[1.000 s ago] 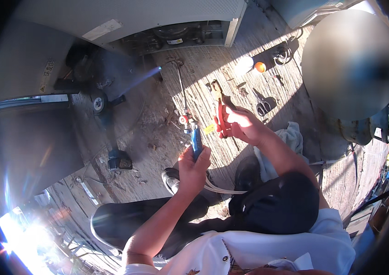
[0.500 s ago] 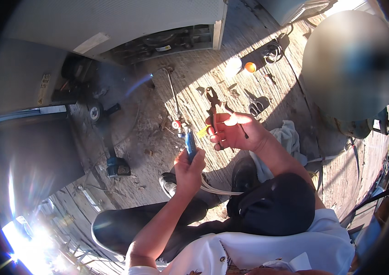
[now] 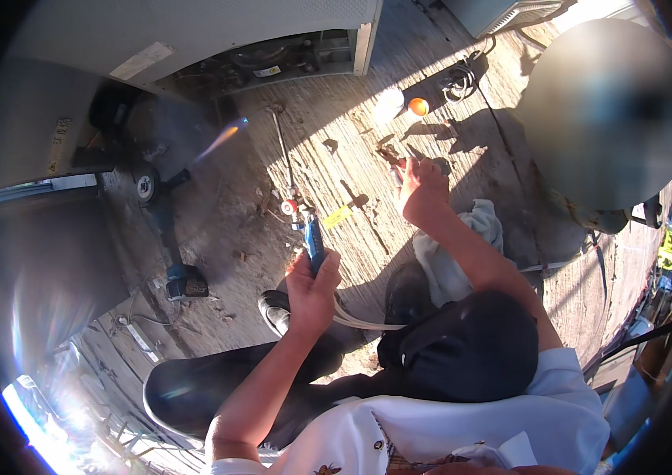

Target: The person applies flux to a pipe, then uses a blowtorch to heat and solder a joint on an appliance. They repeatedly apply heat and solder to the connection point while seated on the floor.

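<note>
My left hand (image 3: 312,289) is closed round the blue handle of a gas torch (image 3: 314,241). Past a red valve knob (image 3: 288,207), its thin metal tube (image 3: 280,142) runs away from me and bends left at the far end. A blue and orange flame (image 3: 221,140) burns at the nozzle, slanting down and left. Low over the wooden floor, my right hand (image 3: 425,192) is curled round pliers (image 3: 390,156), whose dark jaws stick out left of the fingers. The hand hides most of the pliers and the spot where scissors lay.
Left of the flame lies a cordless angle grinder (image 3: 166,214). A large grey metal cabinet (image 3: 193,32) with an open base stands at the back. An orange cap (image 3: 418,106), a white container (image 3: 389,104) and a coiled cable (image 3: 460,79) lie far right. A white cloth (image 3: 463,241) lies by my shoe.
My right hand has moved away from me with the pliers, from beside the torch to near the floor by the scissors. The flame has turned partly orange. The view has shifted slightly.
</note>
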`<action>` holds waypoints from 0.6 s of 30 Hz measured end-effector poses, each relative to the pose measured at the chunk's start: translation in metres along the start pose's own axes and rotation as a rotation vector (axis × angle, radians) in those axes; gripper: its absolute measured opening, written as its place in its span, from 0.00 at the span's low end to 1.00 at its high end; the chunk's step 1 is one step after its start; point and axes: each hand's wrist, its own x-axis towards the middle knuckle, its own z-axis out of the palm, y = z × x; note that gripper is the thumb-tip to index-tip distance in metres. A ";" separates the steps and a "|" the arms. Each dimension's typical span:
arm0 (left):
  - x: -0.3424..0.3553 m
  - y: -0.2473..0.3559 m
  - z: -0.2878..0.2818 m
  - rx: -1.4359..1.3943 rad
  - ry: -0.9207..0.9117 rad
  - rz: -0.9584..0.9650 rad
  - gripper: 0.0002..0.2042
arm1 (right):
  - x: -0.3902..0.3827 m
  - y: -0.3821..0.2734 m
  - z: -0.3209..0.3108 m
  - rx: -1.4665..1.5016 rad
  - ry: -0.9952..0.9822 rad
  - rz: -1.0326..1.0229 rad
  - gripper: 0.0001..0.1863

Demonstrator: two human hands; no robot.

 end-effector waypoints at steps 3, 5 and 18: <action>0.001 0.000 0.001 0.015 -0.005 0.003 0.08 | 0.000 0.013 0.013 0.383 0.007 -0.130 0.24; 0.003 -0.001 0.003 0.050 -0.014 0.013 0.08 | 0.001 0.024 0.024 0.862 -0.219 -0.084 0.20; 0.002 -0.001 0.005 0.150 -0.023 -0.015 0.10 | -0.035 -0.001 -0.066 2.197 -1.172 0.053 0.16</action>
